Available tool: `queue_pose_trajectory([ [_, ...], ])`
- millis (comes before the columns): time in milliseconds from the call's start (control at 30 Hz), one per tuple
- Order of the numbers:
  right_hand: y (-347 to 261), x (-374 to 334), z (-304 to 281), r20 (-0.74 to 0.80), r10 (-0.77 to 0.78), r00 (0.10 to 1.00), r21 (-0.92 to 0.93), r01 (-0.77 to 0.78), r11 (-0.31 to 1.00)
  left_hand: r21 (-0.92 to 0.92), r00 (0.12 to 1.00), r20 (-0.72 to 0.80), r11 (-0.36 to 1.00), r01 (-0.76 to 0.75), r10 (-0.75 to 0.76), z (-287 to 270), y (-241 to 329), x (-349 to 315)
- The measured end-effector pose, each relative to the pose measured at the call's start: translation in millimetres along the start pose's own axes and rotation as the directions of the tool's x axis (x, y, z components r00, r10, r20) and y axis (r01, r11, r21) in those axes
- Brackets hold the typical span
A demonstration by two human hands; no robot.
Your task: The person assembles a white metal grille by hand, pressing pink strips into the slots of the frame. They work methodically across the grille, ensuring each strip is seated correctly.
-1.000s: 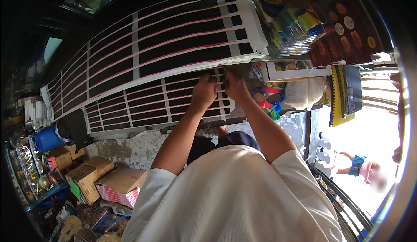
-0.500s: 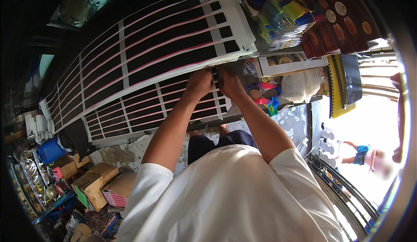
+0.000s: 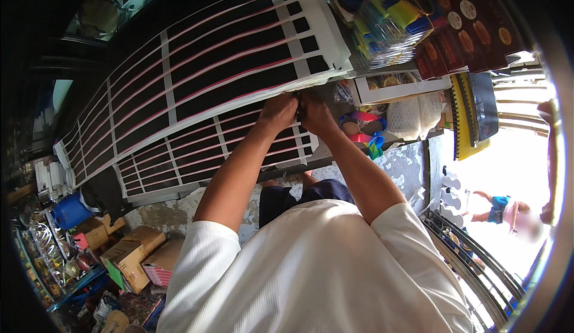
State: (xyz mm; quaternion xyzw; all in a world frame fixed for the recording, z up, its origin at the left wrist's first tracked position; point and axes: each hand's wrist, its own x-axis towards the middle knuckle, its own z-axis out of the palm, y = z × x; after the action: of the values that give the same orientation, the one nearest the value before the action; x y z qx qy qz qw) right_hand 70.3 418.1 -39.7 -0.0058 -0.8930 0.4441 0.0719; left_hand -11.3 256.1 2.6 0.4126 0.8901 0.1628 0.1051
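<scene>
A long sheet with black panels and white and pink stripes [image 3: 224, 64] slopes across the bench in front of me, its right end a plain white edge. Below it lies a second, similar striped sheet [image 3: 194, 148], partly covered by the first. Over the right end of this lower sheet, my left hand [image 3: 278, 114] and my right hand [image 3: 317, 116] are almost together, fingers curled and pinched. Something small and dark shows between the fingertips, too hidden to name. Part of the lower sheet is behind my left hand and forearm.
Right of my hands are colourful ribbons [image 3: 363, 131], a bubble-wrapped bundle [image 3: 412, 117] and a white box [image 3: 382, 92]. Clear plastic items [image 3: 391, 34] sit farther back. Cardboard boxes [image 3: 133, 254] and a blue container [image 3: 72, 211] stand lower left. A person [image 3: 501, 210] is outside, right.
My left hand has shifted slightly right, bringing the fingertips of both hands closer together. The striped sheets stay in place.
</scene>
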Motion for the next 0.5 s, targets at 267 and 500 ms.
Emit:
queue_pose_trajectory([
  [267,1.5,-2.6,-1.6,-0.015,-0.049,0.999,0.014,0.050,0.999,-0.026,0.993,-0.106,0.998,-0.056,0.053,-2.6,-3.7,-4.3],
  [500,5.5,-0.3,1.4,-0.031,-0.068,0.997,-0.003,0.068,0.998,0.031,0.995,-0.097,0.999,-0.025,0.028,-12.1,-3.6,-11.1],
])
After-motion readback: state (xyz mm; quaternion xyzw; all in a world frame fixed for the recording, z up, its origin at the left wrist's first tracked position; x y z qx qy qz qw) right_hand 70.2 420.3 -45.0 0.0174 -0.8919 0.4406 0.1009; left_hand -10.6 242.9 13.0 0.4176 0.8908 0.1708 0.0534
